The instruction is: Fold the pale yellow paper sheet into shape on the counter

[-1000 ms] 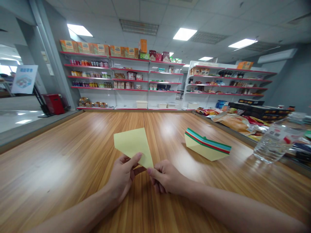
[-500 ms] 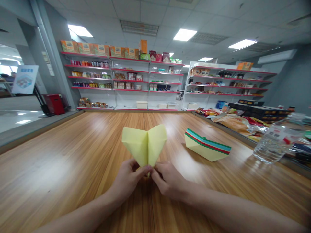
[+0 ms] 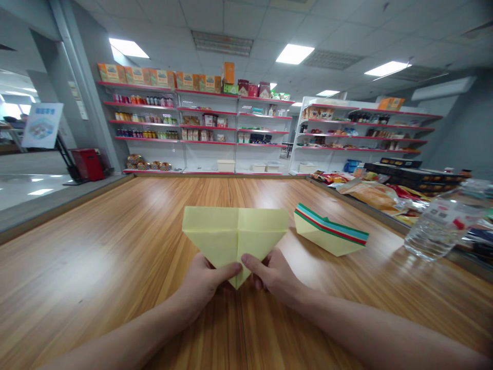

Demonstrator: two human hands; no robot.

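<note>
Grips the paper (image 3: 235, 234) in left hand (image 3: 201, 281) and right hand (image 3: 278, 277) together, with both thumbs on its front near the downward point. Holds it over the table (image 3: 115, 267), left of the striped boat (image 3: 331, 232).

Bright ceiling panels (image 3: 295, 54); white glare on the tabletop (image 3: 127, 252)

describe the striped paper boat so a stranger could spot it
On the wooden table, look between the right hand and the clear bottle. The paper boat there has blue, red and green stripes along its top, unlike the plain yellow sheet.
</note>
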